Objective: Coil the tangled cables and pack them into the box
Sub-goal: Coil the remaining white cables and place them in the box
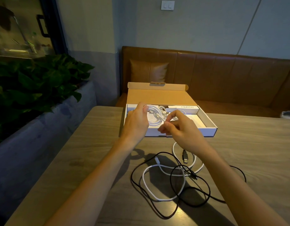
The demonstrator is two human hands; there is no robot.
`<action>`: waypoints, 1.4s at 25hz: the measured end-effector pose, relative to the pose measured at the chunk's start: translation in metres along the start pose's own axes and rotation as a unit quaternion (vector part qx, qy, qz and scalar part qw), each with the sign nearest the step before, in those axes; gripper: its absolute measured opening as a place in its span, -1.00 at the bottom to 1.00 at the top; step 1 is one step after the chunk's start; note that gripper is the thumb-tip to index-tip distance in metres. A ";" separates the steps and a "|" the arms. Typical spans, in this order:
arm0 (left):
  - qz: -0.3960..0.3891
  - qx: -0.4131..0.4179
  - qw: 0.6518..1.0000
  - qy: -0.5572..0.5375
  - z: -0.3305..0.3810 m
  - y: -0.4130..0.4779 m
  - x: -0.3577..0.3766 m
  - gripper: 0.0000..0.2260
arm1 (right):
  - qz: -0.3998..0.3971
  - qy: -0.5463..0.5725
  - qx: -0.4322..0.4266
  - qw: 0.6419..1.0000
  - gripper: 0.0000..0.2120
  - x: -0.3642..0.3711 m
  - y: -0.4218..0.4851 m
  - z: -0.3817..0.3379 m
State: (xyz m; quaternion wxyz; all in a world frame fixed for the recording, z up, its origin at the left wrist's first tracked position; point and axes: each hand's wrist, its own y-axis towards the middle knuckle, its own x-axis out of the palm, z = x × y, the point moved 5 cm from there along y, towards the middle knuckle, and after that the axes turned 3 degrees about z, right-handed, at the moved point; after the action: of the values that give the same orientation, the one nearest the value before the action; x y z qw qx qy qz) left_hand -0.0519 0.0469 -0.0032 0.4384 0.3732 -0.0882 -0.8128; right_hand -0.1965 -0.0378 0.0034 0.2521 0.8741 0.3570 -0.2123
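Note:
An open cardboard box (pixel 207 128) with a white inside and a raised brown lid stands at the table's far side. A coiled white cable (pixel 154 114) lies in its left half. My left hand (pixel 136 121) hovers over the box's left edge next to the coil, fingers curled around part of it. My right hand (pixel 180 129) pinches a strand of that coil between thumb and forefinger above the box's front wall. On the table nearer to me, a loose white cable (pixel 146 178) and a black USB cable (pixel 206 188) lie tangled together.
A white card (pixel 183 107) with print lies in the box's back right part. A brown leather bench (pixel 222 75) with a cushion runs behind the table. A planter with green leaves (pixel 35 82) sits on the left. The wooden table (pixel 92 144) extends towards me.

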 end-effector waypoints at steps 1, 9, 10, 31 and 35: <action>0.001 -0.019 0.999 -0.038 0.000 -0.002 0.002 -0.76 | -0.016 0.015 0.015 1.000 -0.97 0.004 -0.001 0.001; -0.253 -0.197 0.884 -0.341 0.003 -0.014 0.010 -0.82 | 0.039 0.196 0.077 0.977 -0.87 -0.009 0.001 0.015; -0.277 -0.193 0.873 -0.353 0.005 -0.015 0.009 -0.83 | 0.036 0.235 0.083 0.968 -0.85 -0.010 0.000 0.014; -0.179 -0.250 0.893 -0.330 -0.010 -0.003 0.005 -0.81 | 0.181 -0.039 -0.008 0.983 -0.88 -0.017 0.001 0.019; -0.203 -0.321 0.827 -0.416 -0.011 -0.011 0.012 -0.85 | 0.206 -0.043 0.017 0.978 -0.89 -0.024 0.001 0.022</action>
State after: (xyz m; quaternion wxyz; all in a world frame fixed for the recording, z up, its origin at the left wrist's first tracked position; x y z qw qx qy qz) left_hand -0.0550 0.0459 -0.0227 0.2807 -0.1520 0.0814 -0.9442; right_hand -0.2159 -0.0640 -0.0003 0.2907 0.9230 0.1550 -0.1991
